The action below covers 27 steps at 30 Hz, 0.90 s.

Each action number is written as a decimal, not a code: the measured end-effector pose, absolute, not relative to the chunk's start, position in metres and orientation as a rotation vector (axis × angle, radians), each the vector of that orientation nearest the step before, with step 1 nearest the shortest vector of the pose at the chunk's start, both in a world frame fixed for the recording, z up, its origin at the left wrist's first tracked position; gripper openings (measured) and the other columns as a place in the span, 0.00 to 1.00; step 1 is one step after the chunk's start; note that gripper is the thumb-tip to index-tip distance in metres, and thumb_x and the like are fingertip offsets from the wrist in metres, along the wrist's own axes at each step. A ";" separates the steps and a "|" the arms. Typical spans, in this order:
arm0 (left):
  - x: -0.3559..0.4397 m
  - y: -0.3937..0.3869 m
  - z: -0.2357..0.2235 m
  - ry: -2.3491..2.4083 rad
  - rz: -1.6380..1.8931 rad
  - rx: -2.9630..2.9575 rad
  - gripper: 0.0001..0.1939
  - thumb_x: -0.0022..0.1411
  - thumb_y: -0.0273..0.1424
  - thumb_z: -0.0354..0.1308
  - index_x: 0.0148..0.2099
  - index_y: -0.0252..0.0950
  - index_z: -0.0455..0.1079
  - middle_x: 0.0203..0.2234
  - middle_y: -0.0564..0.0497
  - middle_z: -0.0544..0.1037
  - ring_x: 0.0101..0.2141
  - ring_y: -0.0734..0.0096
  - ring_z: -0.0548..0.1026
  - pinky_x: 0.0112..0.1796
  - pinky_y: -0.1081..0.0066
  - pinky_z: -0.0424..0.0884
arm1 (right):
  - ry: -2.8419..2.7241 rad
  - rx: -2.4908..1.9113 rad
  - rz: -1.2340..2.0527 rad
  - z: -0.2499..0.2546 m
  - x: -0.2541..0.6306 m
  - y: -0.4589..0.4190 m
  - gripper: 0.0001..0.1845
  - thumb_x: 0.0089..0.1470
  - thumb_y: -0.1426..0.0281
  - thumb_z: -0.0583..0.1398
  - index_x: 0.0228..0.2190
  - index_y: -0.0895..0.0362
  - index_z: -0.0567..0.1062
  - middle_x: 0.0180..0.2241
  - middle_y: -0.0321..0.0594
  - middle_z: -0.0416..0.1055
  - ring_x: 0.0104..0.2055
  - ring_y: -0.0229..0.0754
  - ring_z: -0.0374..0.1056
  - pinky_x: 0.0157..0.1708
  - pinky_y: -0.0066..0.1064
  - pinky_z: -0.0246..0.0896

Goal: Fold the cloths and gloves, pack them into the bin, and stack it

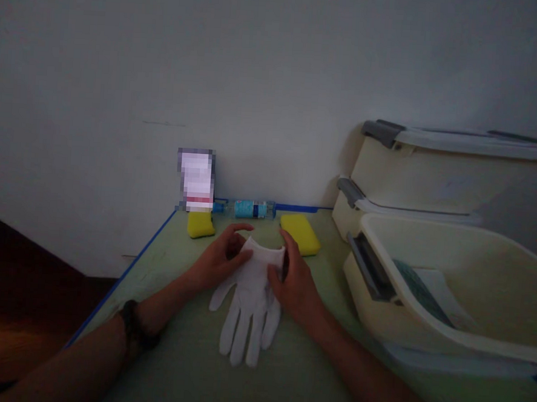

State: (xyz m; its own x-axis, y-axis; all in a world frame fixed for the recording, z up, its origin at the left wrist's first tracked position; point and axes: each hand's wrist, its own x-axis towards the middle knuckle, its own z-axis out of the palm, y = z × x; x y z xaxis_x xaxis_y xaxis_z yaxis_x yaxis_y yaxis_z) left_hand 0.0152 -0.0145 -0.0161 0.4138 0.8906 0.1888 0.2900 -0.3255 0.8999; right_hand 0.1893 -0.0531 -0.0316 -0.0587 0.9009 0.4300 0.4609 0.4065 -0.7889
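A white glove [249,309] lies flat on the green table [185,366], cuff pointing away from me and fingers toward me. My left hand [218,260] pinches the left side of the cuff between thumb and fingers. My right hand [296,281] grips the right side of the cuff, its fingers curled over the edge. The cuff opening is pulled slightly apart between both hands.
Two yellow sponges [200,224] [301,233] and a lying blue-labelled bottle [250,209] sit at the table's far edge by the wall. A blurred white card [196,179] stands there too. Stacked cream plastic bins [432,278] fill the right side. A dark band circles my left wrist.
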 end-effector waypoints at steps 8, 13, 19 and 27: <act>0.014 -0.014 -0.015 1.012 1.004 2.276 0.03 0.56 0.25 0.49 0.34 0.34 0.62 0.31 0.50 0.68 0.31 0.73 0.67 0.31 0.73 0.66 | -1.860 -1.187 0.355 -0.028 0.193 -0.050 0.09 0.47 0.80 0.51 0.32 0.57 0.65 0.33 0.41 0.61 0.35 0.41 0.60 0.37 0.34 0.60; 0.014 -0.012 -0.016 0.932 1.044 2.408 0.04 0.56 0.22 0.49 0.32 0.34 0.63 0.32 0.49 0.68 0.32 0.74 0.67 0.32 0.73 0.66 | -1.932 -1.157 0.334 -0.025 0.193 -0.052 0.15 0.49 0.82 0.46 0.35 0.56 0.64 0.36 0.42 0.62 0.38 0.40 0.61 0.39 0.33 0.59; 0.012 -0.016 -0.013 1.048 0.969 2.546 0.06 0.57 0.25 0.49 0.35 0.35 0.67 0.33 0.48 0.70 0.34 0.71 0.69 0.35 0.71 0.67 | -1.997 -1.260 0.320 -0.022 0.195 -0.052 0.15 0.50 0.81 0.47 0.37 0.55 0.65 0.38 0.43 0.62 0.40 0.42 0.62 0.40 0.36 0.60; 0.009 -0.015 -0.014 1.090 0.974 2.844 0.08 0.58 0.27 0.50 0.37 0.36 0.70 0.33 0.46 0.72 0.34 0.69 0.70 0.34 0.70 0.67 | -2.026 -1.301 0.282 -0.021 0.196 -0.052 0.15 0.50 0.80 0.47 0.37 0.54 0.66 0.38 0.43 0.61 0.38 0.41 0.63 0.38 0.36 0.61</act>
